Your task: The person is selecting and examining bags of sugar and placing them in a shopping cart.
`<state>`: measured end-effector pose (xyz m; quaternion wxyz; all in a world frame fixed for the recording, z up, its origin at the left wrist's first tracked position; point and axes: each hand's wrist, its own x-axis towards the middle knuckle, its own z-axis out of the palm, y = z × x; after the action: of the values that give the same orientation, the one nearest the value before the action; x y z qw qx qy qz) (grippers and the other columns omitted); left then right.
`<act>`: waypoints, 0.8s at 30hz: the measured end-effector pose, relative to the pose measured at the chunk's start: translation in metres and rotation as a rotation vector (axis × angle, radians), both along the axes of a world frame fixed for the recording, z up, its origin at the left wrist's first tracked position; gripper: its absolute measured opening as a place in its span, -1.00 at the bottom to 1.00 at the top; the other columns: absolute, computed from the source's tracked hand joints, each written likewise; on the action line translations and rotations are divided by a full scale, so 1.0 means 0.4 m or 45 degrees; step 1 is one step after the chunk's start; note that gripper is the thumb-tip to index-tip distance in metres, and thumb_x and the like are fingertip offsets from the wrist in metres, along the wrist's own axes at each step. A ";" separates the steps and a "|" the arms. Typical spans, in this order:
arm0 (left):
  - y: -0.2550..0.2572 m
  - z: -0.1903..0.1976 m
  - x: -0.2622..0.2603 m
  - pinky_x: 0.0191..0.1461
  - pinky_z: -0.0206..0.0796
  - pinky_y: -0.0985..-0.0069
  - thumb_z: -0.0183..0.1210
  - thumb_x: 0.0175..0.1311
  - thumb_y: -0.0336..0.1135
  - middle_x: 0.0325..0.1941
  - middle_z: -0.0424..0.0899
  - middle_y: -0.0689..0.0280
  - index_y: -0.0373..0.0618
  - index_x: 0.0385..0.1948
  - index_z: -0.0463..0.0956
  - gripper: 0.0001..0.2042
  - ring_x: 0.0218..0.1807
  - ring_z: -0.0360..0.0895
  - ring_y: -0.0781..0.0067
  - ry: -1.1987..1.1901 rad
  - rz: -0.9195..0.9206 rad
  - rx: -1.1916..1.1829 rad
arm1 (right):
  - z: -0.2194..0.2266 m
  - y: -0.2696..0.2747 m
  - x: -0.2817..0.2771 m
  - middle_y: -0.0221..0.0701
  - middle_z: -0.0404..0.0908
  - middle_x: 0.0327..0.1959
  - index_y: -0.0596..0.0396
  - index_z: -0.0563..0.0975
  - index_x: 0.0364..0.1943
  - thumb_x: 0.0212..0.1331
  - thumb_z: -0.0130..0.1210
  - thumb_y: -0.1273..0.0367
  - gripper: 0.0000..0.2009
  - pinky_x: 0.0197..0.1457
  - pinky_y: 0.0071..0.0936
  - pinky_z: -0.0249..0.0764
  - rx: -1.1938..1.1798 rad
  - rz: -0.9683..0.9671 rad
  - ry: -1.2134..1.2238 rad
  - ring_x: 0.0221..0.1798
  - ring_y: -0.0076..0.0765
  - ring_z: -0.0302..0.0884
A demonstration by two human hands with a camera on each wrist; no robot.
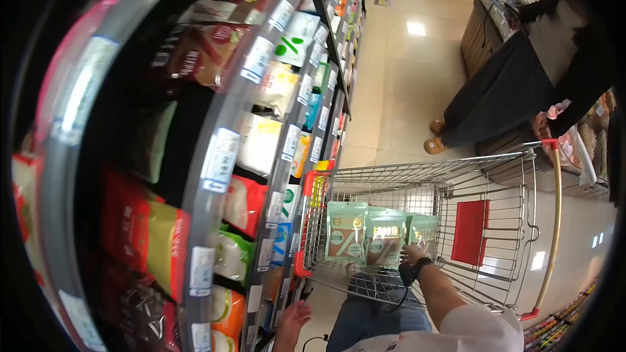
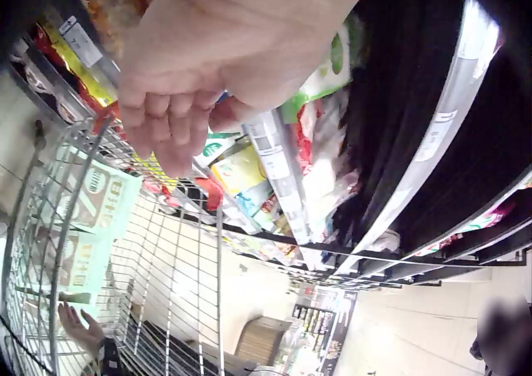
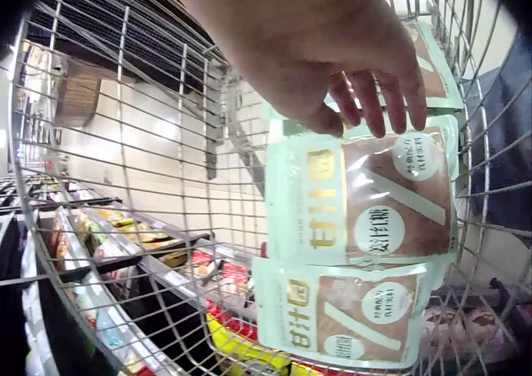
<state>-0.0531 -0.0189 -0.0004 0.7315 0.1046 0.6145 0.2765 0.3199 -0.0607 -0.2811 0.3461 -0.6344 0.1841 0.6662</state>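
Note:
Three pale green pouches with brown windows stand in the wire shopping cart [image 1: 305, 234]: a left pouch [image 1: 345, 238], a middle pouch [image 1: 383, 241] and a right pouch [image 1: 425, 229]. My right hand [image 1: 411, 259], a dark band at its wrist, reaches into the cart beside the right pouch. In the right wrist view that hand [image 3: 332, 43] has its fingers extended, fingertips right at the edge of the middle pouch [image 3: 357, 201]. My left hand [image 1: 297, 316] hangs between shelf and cart. Its loosely bent fingers [image 2: 170, 126] hold nothing in the left wrist view.
Shelves [image 1: 225, 143] packed with bagged goods and price tags line the left. Beyond the cart a person in a long dark skirt [image 1: 499, 85] stands by a wood-sided counter [image 1: 479, 45]. A tiled aisle [image 1: 391, 58] runs ahead; the cart's yellow handle [image 1: 554, 234] is at right.

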 end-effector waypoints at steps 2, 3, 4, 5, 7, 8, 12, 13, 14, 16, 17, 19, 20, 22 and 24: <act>-0.048 -0.035 0.005 -0.16 0.20 0.53 -0.21 0.11 -0.31 -0.25 0.43 0.18 -0.21 -0.18 0.26 -0.73 -0.25 0.38 0.43 0.006 0.033 -0.055 | -0.125 -0.015 -0.003 -0.25 0.33 -0.26 0.11 0.29 -0.20 -0.15 0.00 0.27 -0.63 -0.27 -0.31 0.32 0.301 0.554 -0.392 -0.28 -0.22 0.32; -0.074 -0.042 0.007 -0.14 0.19 0.53 -0.17 0.11 -0.32 -0.24 0.42 0.21 -0.20 -0.19 0.27 -0.75 -0.23 0.36 0.44 -0.009 0.051 -0.021 | -0.128 -0.015 -0.018 -0.26 0.35 -0.28 0.14 0.29 -0.21 -0.19 0.04 0.26 -0.60 -0.26 -0.35 0.31 0.319 0.567 -0.469 -0.28 -0.24 0.33; -0.087 -0.042 0.014 -0.13 0.17 0.53 -0.14 0.10 -0.33 -0.23 0.41 0.24 -0.18 -0.19 0.27 -0.76 -0.21 0.34 0.45 -0.025 0.066 0.015 | -0.127 -0.014 -0.033 -0.27 0.36 -0.30 0.17 0.29 -0.23 -0.22 0.07 0.25 -0.57 -0.24 -0.38 0.30 0.335 0.580 -0.546 -0.28 -0.26 0.33; -0.092 -0.025 0.028 -0.15 0.18 0.53 -0.14 0.10 -0.33 -0.25 0.41 0.24 -0.18 -0.21 0.28 -0.77 -0.22 0.35 0.45 -0.003 0.064 -0.021 | -0.081 0.027 -0.043 -0.28 0.40 -0.36 0.24 0.30 -0.26 -0.27 0.11 0.25 -0.54 -0.22 -0.44 0.29 0.227 0.325 -0.524 -0.30 -0.28 0.34; -0.086 -0.003 0.061 -0.18 0.20 0.53 -0.13 0.09 -0.32 -0.27 0.43 0.23 -0.16 -0.25 0.30 -0.78 -0.24 0.36 0.43 0.034 0.064 -0.065 | -0.189 0.029 -0.052 -0.28 0.42 -0.38 0.24 0.30 -0.25 -0.33 0.14 0.26 -0.51 -0.21 -0.50 0.30 0.333 0.372 -0.566 -0.29 -0.31 0.36; -0.103 -0.029 0.058 -0.21 0.23 0.53 -0.11 0.08 -0.33 -0.30 0.44 0.23 -0.16 -0.26 0.32 -0.79 -0.28 0.39 0.42 0.010 0.151 -0.132 | -0.232 0.007 -0.064 -0.28 0.43 -0.39 0.24 0.30 -0.25 -0.36 0.16 0.26 -0.49 -0.20 -0.54 0.30 0.379 0.403 -0.577 -0.29 -0.32 0.38; -0.131 -0.052 0.068 -0.19 0.24 0.50 -0.10 0.06 -0.32 -0.29 0.45 0.22 -0.18 -0.21 0.30 -0.75 -0.25 0.39 0.40 -0.022 0.137 -0.099 | -0.266 0.004 -0.078 -0.24 0.44 -0.34 0.28 0.34 -0.29 -0.44 0.24 0.24 -0.45 -0.23 -0.50 0.33 -0.087 0.521 -0.914 -0.24 -0.32 0.39; -0.132 -0.053 0.073 -0.19 0.24 0.50 -0.10 0.06 -0.32 -0.29 0.45 0.21 -0.18 -0.20 0.30 -0.74 -0.25 0.39 0.40 -0.020 0.136 -0.097 | -0.271 -0.001 -0.071 -0.23 0.44 -0.35 0.28 0.35 -0.30 -0.44 0.25 0.24 -0.46 -0.24 -0.50 0.33 -0.108 0.543 -0.931 -0.26 -0.32 0.40; -0.133 -0.053 0.076 -0.19 0.24 0.50 -0.10 0.06 -0.32 -0.28 0.45 0.21 -0.18 -0.19 0.29 -0.74 -0.25 0.39 0.40 -0.015 0.134 -0.093 | -0.260 0.005 -0.066 -0.23 0.44 -0.35 0.29 0.35 -0.32 -0.44 0.25 0.25 -0.47 -0.25 -0.50 0.34 -0.127 0.564 -0.946 -0.28 -0.31 0.41; -0.138 -0.060 0.071 -0.18 0.23 0.49 -0.10 0.06 -0.32 -0.26 0.44 0.19 -0.19 -0.18 0.28 -0.72 -0.24 0.39 0.39 -0.027 0.133 -0.102 | -0.233 0.021 -0.055 -0.24 0.45 -0.38 0.29 0.37 -0.34 -0.40 0.24 0.27 -0.52 -0.29 -0.48 0.35 -0.140 0.552 -0.901 -0.34 -0.32 0.42; -0.143 -0.066 0.066 -0.16 0.21 0.48 -0.11 0.06 -0.32 -0.24 0.42 0.17 -0.18 -0.16 0.27 -0.72 -0.24 0.38 0.38 -0.019 0.109 -0.104 | -0.310 -0.008 -0.060 -0.26 0.45 -0.38 0.28 0.36 -0.31 -0.33 0.20 0.30 -0.55 -0.30 -0.48 0.35 -0.011 0.433 -0.850 -0.34 -0.35 0.41; -0.141 -0.045 0.087 -0.15 0.20 0.48 -0.12 0.07 -0.31 -0.23 0.42 0.17 -0.17 -0.16 0.27 -0.71 -0.24 0.38 0.37 -0.032 0.116 -0.042 | -0.218 0.013 -0.044 -0.28 0.45 -0.38 0.25 0.36 -0.28 -0.27 0.17 0.33 -0.59 -0.29 -0.48 0.36 -0.030 0.460 -0.767 -0.33 -0.38 0.41; -0.137 -0.052 0.087 -0.14 0.20 0.48 -0.12 0.07 -0.30 -0.24 0.42 0.18 -0.17 -0.16 0.27 -0.71 -0.25 0.38 0.39 -0.007 0.112 -0.104 | -0.223 0.007 -0.040 -0.30 0.44 -0.38 0.24 0.36 -0.27 -0.25 0.15 0.32 -0.60 -0.29 -0.48 0.36 0.078 0.399 -0.632 -0.32 -0.38 0.40; -0.137 -0.065 0.083 -0.14 0.20 0.48 -0.12 0.07 -0.29 -0.25 0.43 0.19 -0.16 -0.16 0.28 -0.71 -0.25 0.38 0.40 -0.041 0.087 -0.078 | -0.189 0.014 -0.029 -0.34 0.44 -0.37 0.22 0.38 -0.27 -0.20 0.12 0.30 -0.63 -0.31 -0.49 0.34 0.237 0.336 -0.262 -0.30 -0.42 0.38; -0.134 -0.057 0.096 -0.16 0.21 0.50 -0.11 0.06 -0.30 -0.26 0.44 0.20 -0.16 -0.16 0.28 -0.71 -0.26 0.39 0.41 -0.054 0.082 -0.058 | -0.171 0.031 -0.035 -0.32 0.47 -0.44 0.23 0.43 -0.36 -0.22 0.13 0.29 -0.67 -0.34 -0.53 0.33 0.408 0.392 -0.292 -0.39 -0.42 0.40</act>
<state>-0.0149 -0.0725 -0.0233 0.7373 0.0621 0.6080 0.2880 0.3060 -0.0485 -0.3494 0.3551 -0.6634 -0.0632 0.6556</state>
